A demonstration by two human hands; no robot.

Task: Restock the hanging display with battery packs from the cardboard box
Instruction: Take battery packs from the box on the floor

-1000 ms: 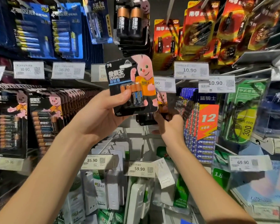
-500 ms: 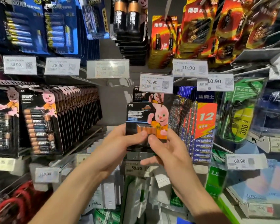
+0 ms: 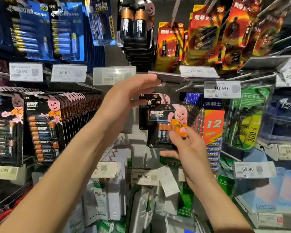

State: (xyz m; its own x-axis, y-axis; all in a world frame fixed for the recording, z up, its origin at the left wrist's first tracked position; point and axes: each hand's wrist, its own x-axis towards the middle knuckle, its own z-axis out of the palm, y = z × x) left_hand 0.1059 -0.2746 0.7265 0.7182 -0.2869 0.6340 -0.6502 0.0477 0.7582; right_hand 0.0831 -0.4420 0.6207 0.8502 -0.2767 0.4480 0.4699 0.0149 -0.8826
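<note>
Holding: your right hand (image 3: 190, 148) pinches the pack (image 3: 165, 125) at its lower right corner, thumb on the front, fingers (image 3: 166, 154) behind and under it.
Left hand (image 3: 129, 93): fingers together and nearly straight, tips against the end of the tag (image 3: 183, 76), which is tipped up flat; the thumb is apart below.
Pack's place: just in front of and a little below the hung pack (image 3: 149, 101), under the tag, not yet on the peg.
Handling: probably light, a stiff card with a hard blister. The cells weight its lower half, so a corner pinch may let it swing.
Where to grip: take the card edges beside the blister and leave the top hole free.
</note>
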